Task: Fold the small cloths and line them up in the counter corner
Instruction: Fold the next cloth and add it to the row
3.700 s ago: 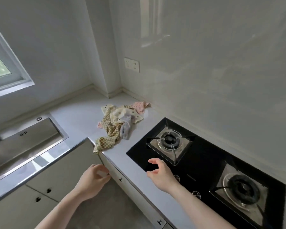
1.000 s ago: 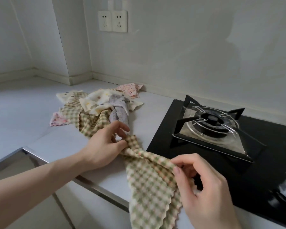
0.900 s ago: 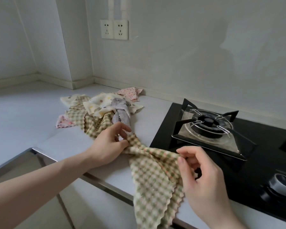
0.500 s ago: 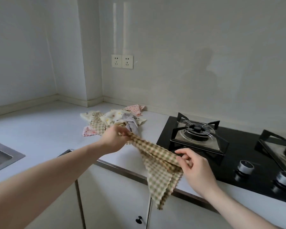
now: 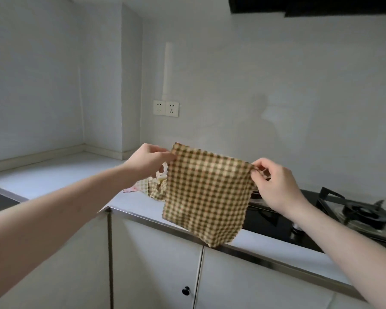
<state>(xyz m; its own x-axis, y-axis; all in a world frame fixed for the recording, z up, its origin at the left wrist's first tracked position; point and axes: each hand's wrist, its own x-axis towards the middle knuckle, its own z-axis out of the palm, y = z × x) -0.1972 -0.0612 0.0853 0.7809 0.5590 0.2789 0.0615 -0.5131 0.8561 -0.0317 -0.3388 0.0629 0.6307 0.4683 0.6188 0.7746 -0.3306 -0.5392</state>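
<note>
A green-and-cream checked cloth (image 5: 206,195) hangs spread out in the air above the counter's front edge. My left hand (image 5: 148,160) pinches its top left corner and my right hand (image 5: 274,186) pinches its top right corner. Behind it, the pile of other small cloths (image 5: 153,186) lies on the white counter (image 5: 60,172), mostly hidden by the held cloth and my left hand. The counter corner is at the far left, by the wall column.
A black gas hob (image 5: 352,212) with burner grates sits on the counter to the right. A double wall socket (image 5: 165,108) is above the pile. White cabinet doors (image 5: 154,264) with black knobs are below the steel counter edge.
Both hands lifted the checked cloth off the counter and pulled it open by its top corners. My view has tilted up towards the wall.
</note>
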